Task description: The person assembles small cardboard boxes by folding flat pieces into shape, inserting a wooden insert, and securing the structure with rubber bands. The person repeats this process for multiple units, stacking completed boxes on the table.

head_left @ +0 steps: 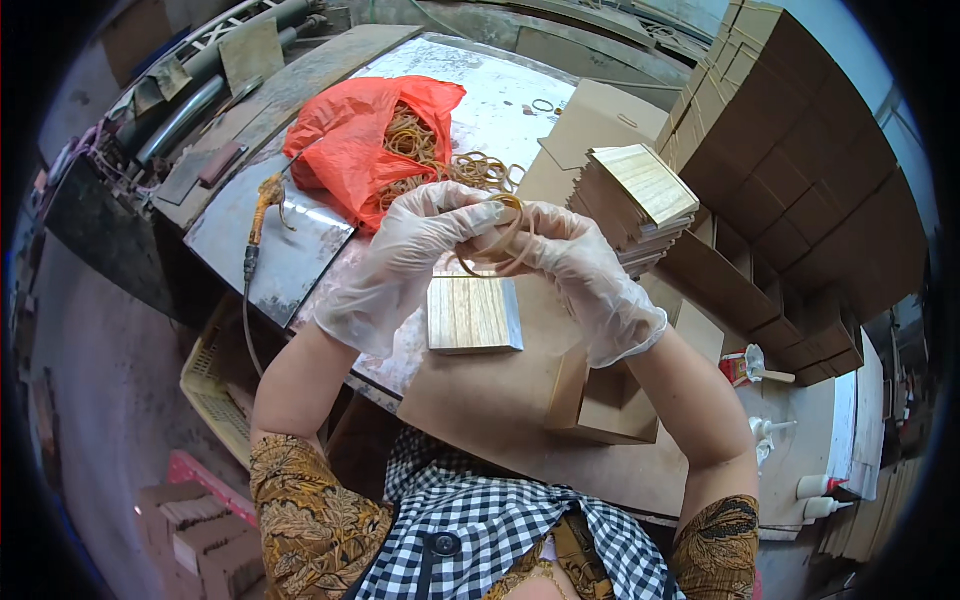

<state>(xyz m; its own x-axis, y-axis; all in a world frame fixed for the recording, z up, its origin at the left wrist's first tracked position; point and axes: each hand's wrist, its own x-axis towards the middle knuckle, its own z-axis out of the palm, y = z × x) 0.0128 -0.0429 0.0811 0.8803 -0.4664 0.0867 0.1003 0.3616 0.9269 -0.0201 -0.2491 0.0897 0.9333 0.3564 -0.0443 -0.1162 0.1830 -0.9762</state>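
Note:
Both my hands wear thin whitish gloves and meet above the table's middle. My left hand [400,255] and my right hand [585,265] pinch tan rubber bands [516,262] between their fingertips, looped between the two hands. How many bands there are, I cannot tell. Beneath them a light wood-grained panel [473,312] with bevelled edges lies on a brown board [480,395]. Beyond my left hand a red plastic bag [335,130] gapes, full of rubber bands, and more loose bands [485,172] spill out beside it.
Wood-grained panels [645,185] are stacked behind my right hand. An open brown box [610,405] sits by my right forearm, with a tall wall of brown boxes [800,170] farther right. White glue bottles [818,487] lie at the right. An air blow gun [262,215] rests at the left.

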